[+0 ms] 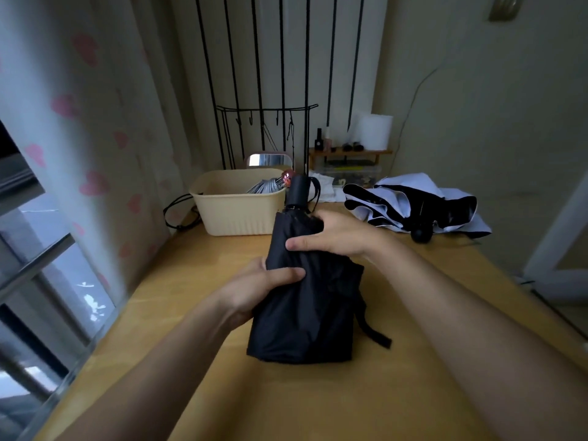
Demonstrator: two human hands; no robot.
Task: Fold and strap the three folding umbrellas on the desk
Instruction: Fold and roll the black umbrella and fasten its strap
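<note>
A black folding umbrella (305, 310) is held above the middle of the wooden desk (197, 370), its handle (299, 192) pointing away from me. Its canopy is bunched loosely and its strap (375, 332) hangs free at the right. My left hand (257, 288) grips the canopy's left side. My right hand (337, 237) wraps the canopy near the handle end. A second umbrella (413, 205), white outside and black inside, lies unfolded at the desk's far right with its round black handle (421, 233) toward me. A third umbrella (270, 184), partly hidden, sticks out of the basket.
A beige plastic basket (232, 211) stands at the back of the desk, left of centre. Behind it are a small mirror (270, 159), a black wire rack (264, 122) and a low wooden shelf (350, 152) with bottles and a paper roll. A window and curtain (79, 138) run along the left.
</note>
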